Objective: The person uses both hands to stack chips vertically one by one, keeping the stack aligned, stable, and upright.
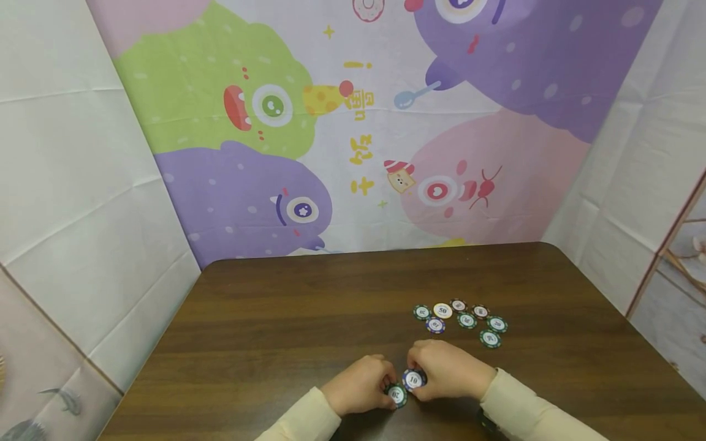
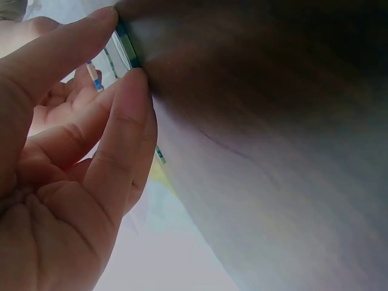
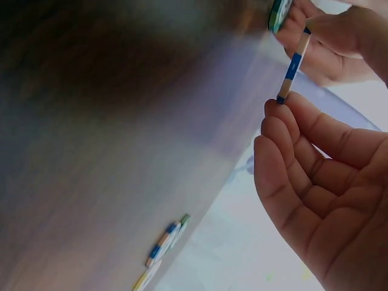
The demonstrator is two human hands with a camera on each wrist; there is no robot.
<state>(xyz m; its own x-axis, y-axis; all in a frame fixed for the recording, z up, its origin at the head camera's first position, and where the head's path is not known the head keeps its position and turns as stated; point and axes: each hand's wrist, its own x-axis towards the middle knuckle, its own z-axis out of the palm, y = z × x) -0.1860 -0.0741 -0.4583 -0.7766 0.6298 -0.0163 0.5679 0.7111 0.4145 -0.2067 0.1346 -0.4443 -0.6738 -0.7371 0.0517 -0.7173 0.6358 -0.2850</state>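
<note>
Low over the front of the table, my left hand (image 1: 360,386) pinches a green-edged poker chip (image 1: 396,395) between thumb and fingertips. In the left wrist view that green chip (image 2: 127,45) is seen edge-on, held at opposite sides. My right hand (image 1: 449,369) pinches a blue-edged poker chip (image 1: 413,380) marked 10, just right of the green one. From the right wrist, the blue chip (image 3: 294,65) shows its blue and cream edge between thumb and forefinger. The two chips lie side by side, rims close together.
Beyond my right hand, several chips lie flat in a loose group: a white chip (image 1: 442,310) marked 50, a blue chip (image 1: 435,325), dark chips and green chips. The brown wooden table (image 1: 265,331) ends at a cartoon-printed cloth (image 1: 364,226) behind.
</note>
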